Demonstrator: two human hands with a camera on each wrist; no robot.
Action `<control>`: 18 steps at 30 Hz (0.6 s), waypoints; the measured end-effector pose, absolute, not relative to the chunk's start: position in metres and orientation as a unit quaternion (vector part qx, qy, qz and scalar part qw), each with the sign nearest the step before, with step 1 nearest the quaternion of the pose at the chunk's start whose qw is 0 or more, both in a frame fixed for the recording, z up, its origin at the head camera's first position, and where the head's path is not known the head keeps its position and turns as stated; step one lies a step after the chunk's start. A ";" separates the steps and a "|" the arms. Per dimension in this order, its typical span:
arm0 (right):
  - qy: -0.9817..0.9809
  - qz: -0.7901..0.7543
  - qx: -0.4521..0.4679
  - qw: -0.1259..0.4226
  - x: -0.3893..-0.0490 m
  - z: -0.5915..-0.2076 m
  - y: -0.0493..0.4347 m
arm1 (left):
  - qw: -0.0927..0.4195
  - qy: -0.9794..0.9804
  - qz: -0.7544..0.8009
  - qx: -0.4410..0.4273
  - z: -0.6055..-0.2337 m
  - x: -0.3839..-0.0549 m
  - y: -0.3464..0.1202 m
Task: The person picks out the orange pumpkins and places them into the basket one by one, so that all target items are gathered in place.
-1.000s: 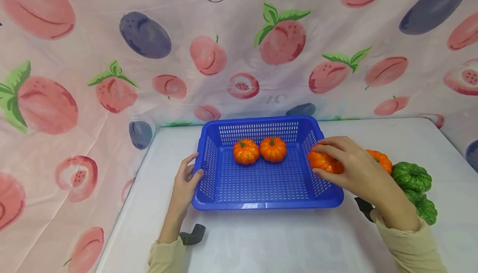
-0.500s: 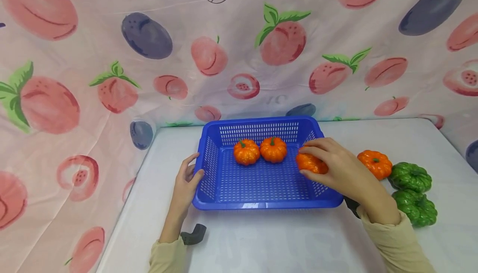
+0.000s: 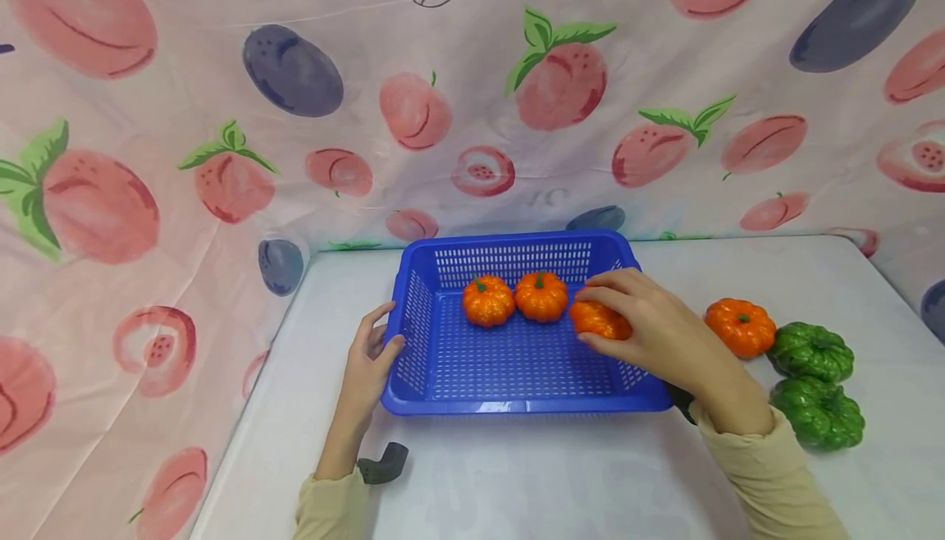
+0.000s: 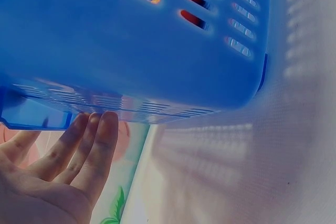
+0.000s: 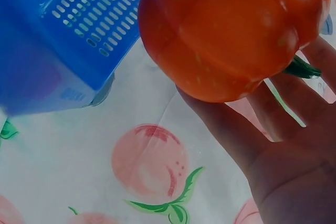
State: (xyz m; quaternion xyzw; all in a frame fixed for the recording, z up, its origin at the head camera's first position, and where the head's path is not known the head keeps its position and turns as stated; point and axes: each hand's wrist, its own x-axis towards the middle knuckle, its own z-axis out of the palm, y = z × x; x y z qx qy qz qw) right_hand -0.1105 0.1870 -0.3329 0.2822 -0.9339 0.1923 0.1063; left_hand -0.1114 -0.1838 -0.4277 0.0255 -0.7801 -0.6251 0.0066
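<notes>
My right hand (image 3: pixel 638 310) grips an orange toy pumpkin (image 3: pixel 601 322) over the right part of a blue plastic basket (image 3: pixel 509 405). In the right wrist view, fingers lie along that pumpkin (image 5: pixel 231 30), whose green stem points sideways beside them. My left hand (image 3: pixel 369 359) holds the basket's left rim: the thumb lies over the edge, and several fingers (image 4: pixel 100 145) press on the outer wall in the left wrist view. Inside the basket, two orange pumpkins sit side by side near the back, the left one (image 3: pixel 488 302) touching the right one (image 3: pixel 541 296).
Right of the basket, another orange pumpkin (image 3: pixel 741 327) stands on the white table (image 3: pixel 517 474), with a dark green pumpkin (image 3: pixel 812 351) and a second green pumpkin (image 3: pixel 818 413) close by. A fruit-printed cloth (image 3: pixel 472 97) hangs behind and at the left.
My right hand has carried its orange pumpkin leftward from the basket's right rim to over the interior, uncovering the table pumpkins. The left hand stays on the rim.
</notes>
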 end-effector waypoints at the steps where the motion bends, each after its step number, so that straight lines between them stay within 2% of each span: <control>1: -0.935 0.191 0.280 0.104 -0.111 -0.333 0.186 | 0.006 -0.780 -0.625 0.026 -0.428 -0.111 -0.184; 18: -0.930 0.208 0.291 0.085 -0.120 -0.338 0.169 | 0.002 -0.776 -0.631 0.028 -0.427 -0.112 -0.184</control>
